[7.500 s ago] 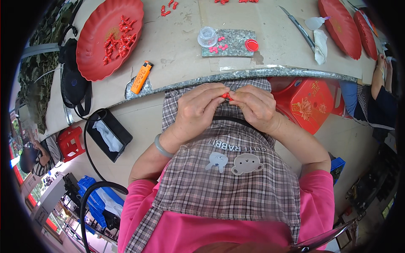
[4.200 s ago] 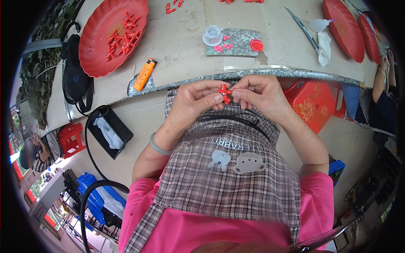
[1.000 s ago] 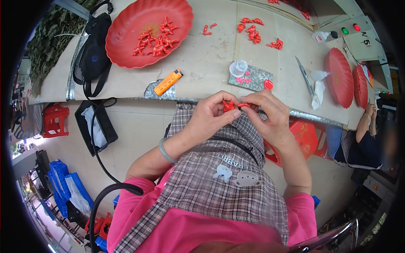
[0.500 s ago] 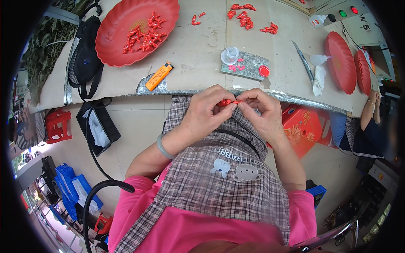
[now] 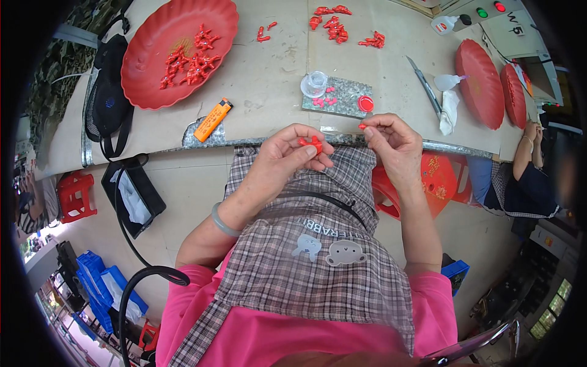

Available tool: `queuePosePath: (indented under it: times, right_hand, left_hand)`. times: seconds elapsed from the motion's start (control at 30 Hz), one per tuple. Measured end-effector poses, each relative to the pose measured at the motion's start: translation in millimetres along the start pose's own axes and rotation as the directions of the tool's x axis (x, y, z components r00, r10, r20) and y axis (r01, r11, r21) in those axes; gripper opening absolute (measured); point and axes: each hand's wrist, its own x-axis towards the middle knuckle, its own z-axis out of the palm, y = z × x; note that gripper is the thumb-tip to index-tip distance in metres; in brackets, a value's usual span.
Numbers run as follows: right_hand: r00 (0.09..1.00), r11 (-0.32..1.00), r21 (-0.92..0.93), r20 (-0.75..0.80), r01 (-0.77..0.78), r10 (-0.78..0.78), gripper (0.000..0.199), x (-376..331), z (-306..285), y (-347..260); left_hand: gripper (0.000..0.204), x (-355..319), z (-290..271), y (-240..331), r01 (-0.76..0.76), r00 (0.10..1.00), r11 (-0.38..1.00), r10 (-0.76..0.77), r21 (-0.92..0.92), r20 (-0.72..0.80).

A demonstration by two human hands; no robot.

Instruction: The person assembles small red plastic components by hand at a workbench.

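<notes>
My left hand holds a small glossy red figurine between thumb and fingers, just off the table's front edge. Farther right and a little higher, my right hand pinches a tiny red part at its fingertips, apart from the figurine. Beyond the hands lies a grey speckled slab. On it are a clear small cup, several pink bits and a round red cap. More red figurines and loose red pieces lie farther back.
A large red scalloped dish with several red figurines stands at left. Nearby lie an orange lighter-shaped object and a black bag. At right are a craft knife, white tissue, a dropper and red dishes. Another person sits far right.
My hands have come apart from their shared pinch. My right hand has moved right and up with the tiny part; my left keeps the figurine, now turned into view. The whole view has shifted slightly.
</notes>
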Motion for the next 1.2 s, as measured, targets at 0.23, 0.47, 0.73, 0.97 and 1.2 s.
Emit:
queuePosePath:
  times: [0.23,0.47,0.73,0.97,1.2]
  right_hand:
    - [0.998,0.999,0.0,-0.035,-0.046,0.046,0.011,13.7,-10.2,0.7]
    - [0.993,0.994,-0.029,-0.045,-0.106,0.105,0.012,23.8,-19.2,1.5]
    - [0.991,0.955,-0.29,-0.092,0.066,-0.096,0.01,28.3,-21.0,7.8]
    - [0.927,0.706,-0.631,0.057,0.32,-0.37,0.011,31.7,-17.2,0.5]
    - [0.889,0.627,-0.668,0.117,0.4,-0.443,0.011,33.5,-17.5,2.6]
  left_hand:
    - [0.02,0.2,0.5,-1.0,0.022,1.0,0.997,-0.022,-0.069,0.005]
    - [0.02,-0.4,-2.9,-1.0,0.091,0.995,0.995,-0.089,-0.045,0.04]
    - [0.019,0.0,-3.9,-5.1,0.05,0.997,0.999,-0.05,0.007,0.06]
    - [0.019,-0.8,-3.1,-4.8,0.044,0.998,0.999,-0.044,-0.005,0.047]
    - [0.02,0.1,-3.7,-4.8,0.06,0.997,0.998,-0.059,-0.011,0.043]
